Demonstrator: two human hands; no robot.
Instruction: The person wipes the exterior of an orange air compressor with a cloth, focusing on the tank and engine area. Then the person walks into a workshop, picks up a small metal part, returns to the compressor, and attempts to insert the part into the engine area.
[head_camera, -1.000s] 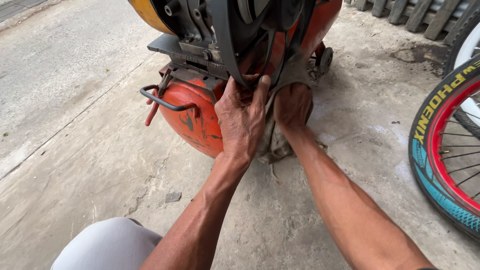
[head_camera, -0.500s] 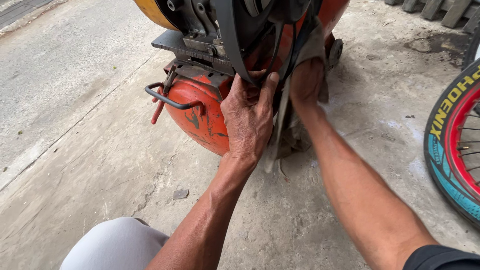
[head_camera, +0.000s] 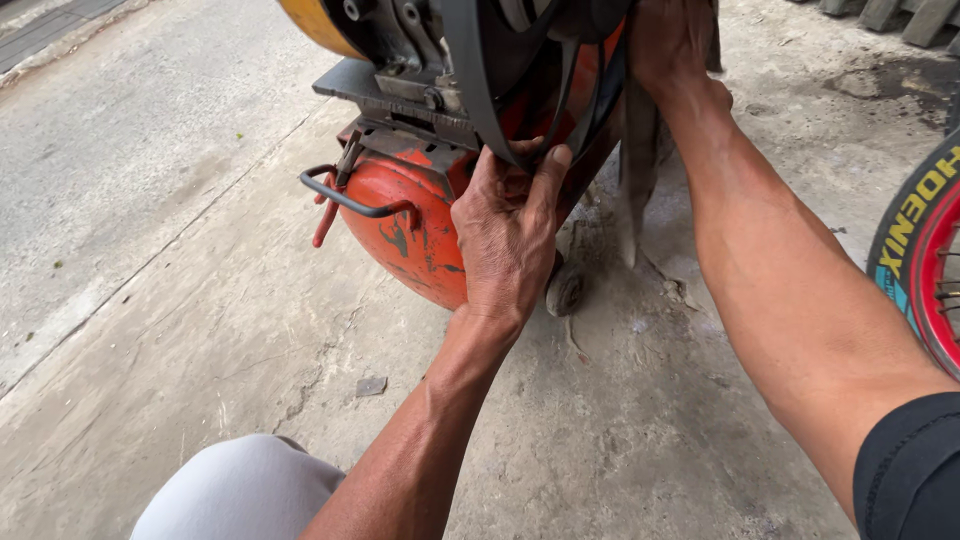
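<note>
An orange tank (head_camera: 412, 226) of a small compressor-like machine lies on the concrete, with a dark metal plate (head_camera: 400, 95) and motor parts on top. Black belts (head_camera: 478, 85) hang down in front of it. My left hand (head_camera: 508, 228) presses against the tank's end, its fingers curled up onto the lower part of a belt. My right hand (head_camera: 668, 40) reaches higher, at the frame's top, gripping the belts and machine parts there; its fingers are partly hidden. A small wheel (head_camera: 566, 288) shows under my left hand.
A black metal handle (head_camera: 345, 198) sticks out of the tank to the left. A bicycle tyre with a red rim (head_camera: 915, 260) stands at the right edge. My knee in light trousers (head_camera: 235, 492) is at the bottom. Cracked concrete floor (head_camera: 200, 330) lies all around.
My right hand has climbed from the tank's end up to the belts at the top. My left hand stays on the tank's end. The view has moved closer.
</note>
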